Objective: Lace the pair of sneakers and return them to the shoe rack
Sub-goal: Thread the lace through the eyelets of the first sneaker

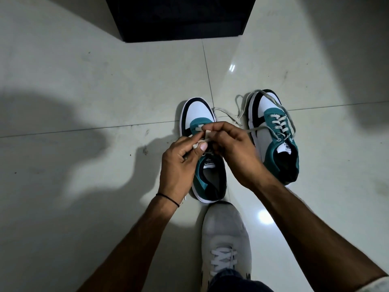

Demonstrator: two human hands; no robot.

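Your two hands meet just above the middle of the view, over the first sneaker [199, 111]. It stands on the pale tiled floor [84, 91] with its white-and-black toe pointing to twelve o'clock and its heel toward you. Your left hand [179, 163] comes in from seven o'clock, and its thumb and curled fingers pinch the lace [207, 134] over the shoe's teal throat. Your right hand [233, 148] comes in from four o'clock with its fingertips pinched on the same lace, right against the left thumb. Both hands are clamped on the lace and touching each other. One row of lace shows across the eyelets just beyond your fingers; the rest of the throat is hidden beneath your hands.

The second sneaker [273, 142] stands just beside the first, at about two o'clock from it, with its toe toward eleven o'clock. Several rows are crossed on it, and its loose lace [238, 118] trails over the toe and onto the floor between the two shoes (the ends lie untied).

At six o'clock, your own white shoe [225, 232] comes close to the first sneaker's heel. A black band [168, 199] circles your left wrist. At twelve o'clock, well apart from the pair, stands a dark unit [181, 20], its inside too dark to read.
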